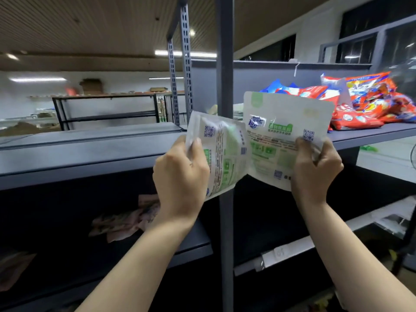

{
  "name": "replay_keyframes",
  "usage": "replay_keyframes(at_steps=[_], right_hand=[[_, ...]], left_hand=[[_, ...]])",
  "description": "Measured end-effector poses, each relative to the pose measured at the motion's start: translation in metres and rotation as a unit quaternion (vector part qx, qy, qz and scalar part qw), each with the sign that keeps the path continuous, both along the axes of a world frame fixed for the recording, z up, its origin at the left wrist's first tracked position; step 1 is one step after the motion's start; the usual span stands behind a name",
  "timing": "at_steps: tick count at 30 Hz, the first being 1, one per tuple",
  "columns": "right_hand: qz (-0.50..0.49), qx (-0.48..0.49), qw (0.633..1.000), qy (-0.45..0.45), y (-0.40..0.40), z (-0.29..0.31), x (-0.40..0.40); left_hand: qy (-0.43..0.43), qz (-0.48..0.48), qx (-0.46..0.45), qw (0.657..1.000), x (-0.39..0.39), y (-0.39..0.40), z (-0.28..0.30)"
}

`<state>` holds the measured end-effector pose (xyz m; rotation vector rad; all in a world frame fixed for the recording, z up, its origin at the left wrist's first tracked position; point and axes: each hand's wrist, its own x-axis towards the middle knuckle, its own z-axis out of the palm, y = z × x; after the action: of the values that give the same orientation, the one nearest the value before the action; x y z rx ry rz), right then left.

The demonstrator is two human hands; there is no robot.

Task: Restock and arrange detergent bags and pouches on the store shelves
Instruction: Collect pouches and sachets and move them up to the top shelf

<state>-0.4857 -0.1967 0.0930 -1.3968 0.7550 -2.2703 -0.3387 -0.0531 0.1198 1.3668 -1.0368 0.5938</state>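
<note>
Two pouches in hand, not yet shelved

Left hand (180,170) grasps one white-green pouch (221,152) left of the upright post (225,86); right hand (315,167) pinches another pouch (283,129) right of it; red bags (360,104) already shelved farther right; placement looks unfinished.

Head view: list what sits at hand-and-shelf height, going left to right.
Bare grey shelf top → left hand → the white-and-green pouch it grips → larger white-and-green pouch → right hand gripping that one → heap of red and blue detergent bags on the right-hand shelf.
</note>
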Motion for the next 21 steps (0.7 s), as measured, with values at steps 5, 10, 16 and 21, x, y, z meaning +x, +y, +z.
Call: replay_keyframes(at_steps=[5, 10, 16, 21], right_hand=[[0.002, 0.020, 1.000, 0.004, -0.080, 0.019, -0.026], [-0.004, 0.027, 0.999, 0.026, -0.175, 0.047, -0.037], [0.030, 0.013, 0.993, 0.111, -0.270, 0.090, -0.019], [0.006, -0.057, 0.992, 0.110, -0.325, 0.116, 0.022]], left_hand=[[0.028, 0.008, -0.063, 0.998, -0.036, -0.074, 0.024], [0.075, 0.040, -0.087, 0.993, -0.066, -0.154, 0.031], [0.089, 0.124, -0.119, 0.981, -0.082, -0.226, 0.031], [0.096, 0.175, -0.136, 0.970, -0.078, -0.266, 0.045]])
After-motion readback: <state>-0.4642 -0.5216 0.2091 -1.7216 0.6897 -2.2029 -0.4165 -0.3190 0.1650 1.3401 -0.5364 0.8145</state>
